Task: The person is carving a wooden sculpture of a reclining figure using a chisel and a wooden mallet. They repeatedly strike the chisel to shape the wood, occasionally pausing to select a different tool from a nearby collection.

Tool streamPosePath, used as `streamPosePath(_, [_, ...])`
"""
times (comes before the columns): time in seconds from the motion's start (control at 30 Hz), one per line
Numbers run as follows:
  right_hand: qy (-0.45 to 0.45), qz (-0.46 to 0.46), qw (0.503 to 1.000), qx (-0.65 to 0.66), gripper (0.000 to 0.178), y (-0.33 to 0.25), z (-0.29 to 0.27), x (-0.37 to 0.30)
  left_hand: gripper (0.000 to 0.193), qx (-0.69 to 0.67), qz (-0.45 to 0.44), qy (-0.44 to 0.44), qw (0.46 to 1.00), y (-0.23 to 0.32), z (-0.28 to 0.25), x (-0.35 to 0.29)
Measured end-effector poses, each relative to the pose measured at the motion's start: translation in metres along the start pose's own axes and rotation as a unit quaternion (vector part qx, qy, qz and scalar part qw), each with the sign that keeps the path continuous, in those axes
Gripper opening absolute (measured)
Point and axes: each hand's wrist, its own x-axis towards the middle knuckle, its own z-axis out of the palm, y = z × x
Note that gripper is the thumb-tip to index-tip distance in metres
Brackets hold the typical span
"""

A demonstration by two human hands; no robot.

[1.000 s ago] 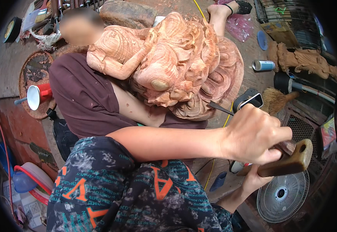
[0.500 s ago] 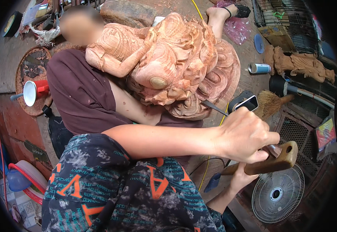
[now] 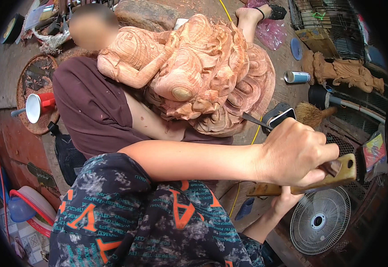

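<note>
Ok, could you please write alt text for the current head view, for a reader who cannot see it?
A person's left hand grips a chisel, its blade near the base of a carved wooden figure lying in front of them, while the right hand holds a wooden bar. Around are a red cup, a broom and a fan.

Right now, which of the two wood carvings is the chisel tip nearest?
The large pinkish carving: the chisel in your left hand has its tip by that carving's base. The smaller browner carving lies farther right, beyond the can.
</note>
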Motion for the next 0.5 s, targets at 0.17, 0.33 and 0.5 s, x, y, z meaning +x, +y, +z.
streamPosePath(0.17, [0.02, -0.032, 0.999, 0.024, 0.051, -0.012, -0.016, 0.015, 0.031, 0.003, -0.016, 0.062, 0.998, -0.005, 0.003, 0.001])
streamPosePath(0.33, [0.025, -0.098, 0.994, 0.045, 0.058, -0.044, -0.01, 0.025, 0.03, -0.015, -0.009, 0.115, 0.993, -0.003, 0.005, 0.005])
streamPosePath(0.5, [-0.026, -0.094, 0.995, -0.026, 0.057, -0.047, -0.03, 0.036, 0.03, -0.011, -0.019, 0.12, 0.993, -0.007, 0.007, 0.008])
